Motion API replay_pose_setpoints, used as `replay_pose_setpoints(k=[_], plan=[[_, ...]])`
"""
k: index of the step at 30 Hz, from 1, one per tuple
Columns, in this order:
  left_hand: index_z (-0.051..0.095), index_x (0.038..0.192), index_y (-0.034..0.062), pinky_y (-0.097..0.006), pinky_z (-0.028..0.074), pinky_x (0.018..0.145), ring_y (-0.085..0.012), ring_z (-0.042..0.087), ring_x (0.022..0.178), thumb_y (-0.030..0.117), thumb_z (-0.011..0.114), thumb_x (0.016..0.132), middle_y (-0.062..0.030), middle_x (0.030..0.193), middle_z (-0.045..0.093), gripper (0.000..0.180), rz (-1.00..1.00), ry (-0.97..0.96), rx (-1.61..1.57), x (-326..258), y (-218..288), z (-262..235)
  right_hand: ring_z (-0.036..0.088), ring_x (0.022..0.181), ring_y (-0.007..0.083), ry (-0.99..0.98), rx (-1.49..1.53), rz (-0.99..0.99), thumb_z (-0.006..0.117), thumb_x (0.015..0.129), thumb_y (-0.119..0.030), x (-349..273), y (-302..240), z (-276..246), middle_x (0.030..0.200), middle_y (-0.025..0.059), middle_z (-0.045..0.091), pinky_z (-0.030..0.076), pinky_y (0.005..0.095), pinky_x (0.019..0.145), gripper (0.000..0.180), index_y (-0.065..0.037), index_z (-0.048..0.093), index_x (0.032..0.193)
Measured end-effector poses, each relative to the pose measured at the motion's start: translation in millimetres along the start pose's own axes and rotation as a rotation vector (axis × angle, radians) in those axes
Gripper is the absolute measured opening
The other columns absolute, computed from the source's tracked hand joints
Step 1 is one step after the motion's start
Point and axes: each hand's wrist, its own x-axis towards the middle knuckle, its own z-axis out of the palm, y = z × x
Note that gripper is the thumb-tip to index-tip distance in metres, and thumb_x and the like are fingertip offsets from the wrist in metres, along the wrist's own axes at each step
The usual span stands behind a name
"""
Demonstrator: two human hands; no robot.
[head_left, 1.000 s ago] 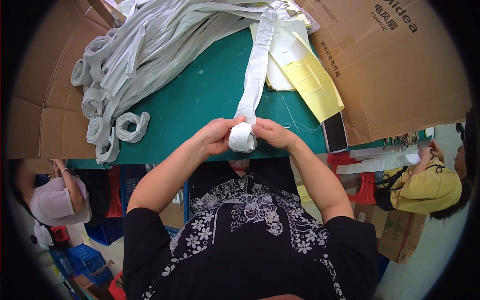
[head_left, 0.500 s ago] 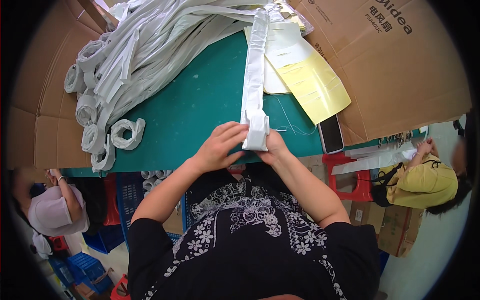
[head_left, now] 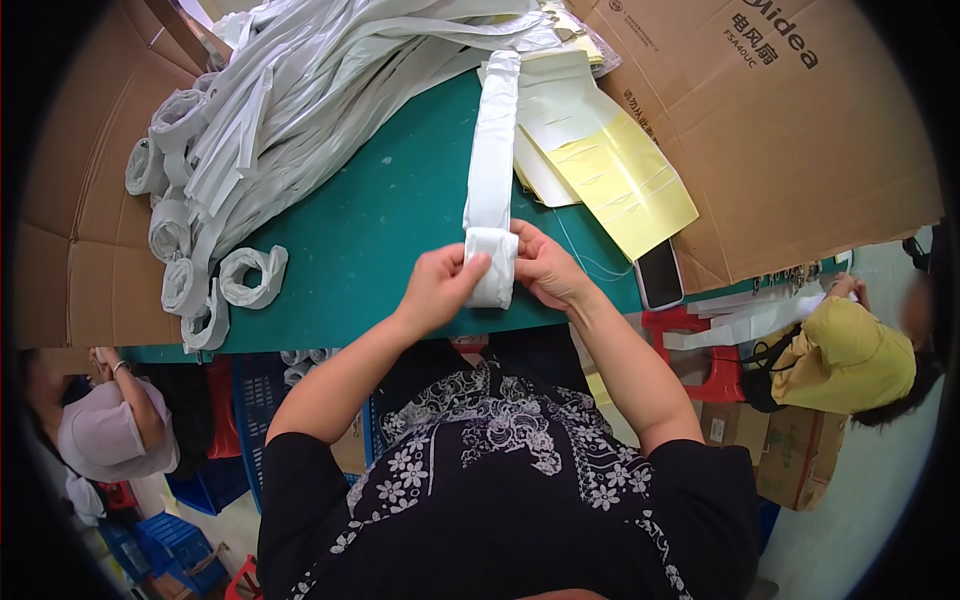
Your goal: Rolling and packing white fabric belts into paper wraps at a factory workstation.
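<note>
White rolled strips [head_left: 190,230] lie well to the left of the hands, beside a loose pile of strips [head_left: 330,80] on the green table [head_left: 380,220]. The left hand [head_left: 440,290] and right hand [head_left: 545,268] sit close together, both clamped on the folded near end of a long white strip [head_left: 492,170], which runs away from them across the table. Just right of the right hand are yellow sheets [head_left: 625,180] and a phone [head_left: 659,273], on brown cardboard [head_left: 800,150].
</note>
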Motion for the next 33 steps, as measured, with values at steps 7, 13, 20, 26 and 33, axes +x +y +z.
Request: replay_pose_setpoints(k=[7, 13, 20, 26, 33], plan=[[0.060, 0.101, -0.0041, -0.025, 0.047, 0.066, -0.0101, 0.059, 0.074, 0.025, 0.054, 0.090, -0.0062, 0.085, 0.064, 0.032, -0.211, -0.034, -0.348, 23.3, -10.4, -12.0, 0.061, 0.091, 0.0152, 0.214, -0.079, 0.190, 0.061, 0.083, -0.010, 16.1, 2.4, -17.1, 0.103, 0.0066, 0.061, 0.051, 0.0329, 0.075, 0.035, -0.005, 0.049, 0.116], [0.064, 0.098, 0.0068, -0.038, 0.044, 0.088, -0.0284, 0.054, 0.103, 0.018, 0.075, 0.067, -0.0082, 0.102, 0.061, 0.035, 0.910, 0.079, 0.778, 7.3, -12.3, -11.5, 0.061, 0.093, 0.0187, 0.131, 0.196, 0.323, 0.054, 0.088, -0.013, 23.0, -0.4, -10.5, 0.105, 0.0057, 0.060, 0.052, 0.0372, 0.080, 0.030, -0.006, 0.049, 0.117], [0.064, 0.094, 0.0047, -0.035, 0.048, 0.079, -0.0282, 0.059, 0.092, 0.013, 0.070, 0.071, -0.0097, 0.096, 0.062, 0.024, 0.768, -0.106, 0.516, 4.3, 0.7, -12.1, 0.057, 0.103, 0.0215, -0.179, 0.248, 0.066, 0.062, 0.081, -0.005, 38.2, -21.1, -7.4, 0.121, 0.0104, 0.053, 0.049, 0.0364, 0.086, 0.051, -0.005, 0.040, 0.127], [0.063, 0.098, 0.0006, -0.027, 0.048, 0.071, -0.0129, 0.062, 0.081, 0.022, 0.057, 0.088, -0.0046, 0.088, 0.065, 0.024, 0.112, -0.246, 0.076, 14.0, 5.0, -33.2, 0.050, 0.114, 0.0216, -0.270, -0.469, -0.099, 0.068, 0.072, -0.005, 37.9, -44.8, 9.2, 0.126, 0.0102, 0.050, 0.039, 0.0366, 0.097, 0.068, -0.005, 0.036, 0.132], [0.063, 0.099, 0.0008, -0.025, 0.048, 0.070, -0.0105, 0.060, 0.077, 0.033, 0.057, 0.088, -0.0034, 0.086, 0.065, 0.034, -0.252, -0.303, -0.206, 27.7, 17.4, -33.1, 0.053, 0.111, 0.0224, -0.199, -0.876, -0.274, 0.065, 0.069, -0.004, 26.4, -50.9, 25.4, 0.119, 0.0099, 0.055, 0.041, 0.0349, 0.094, 0.054, -0.005, 0.051, 0.121]])
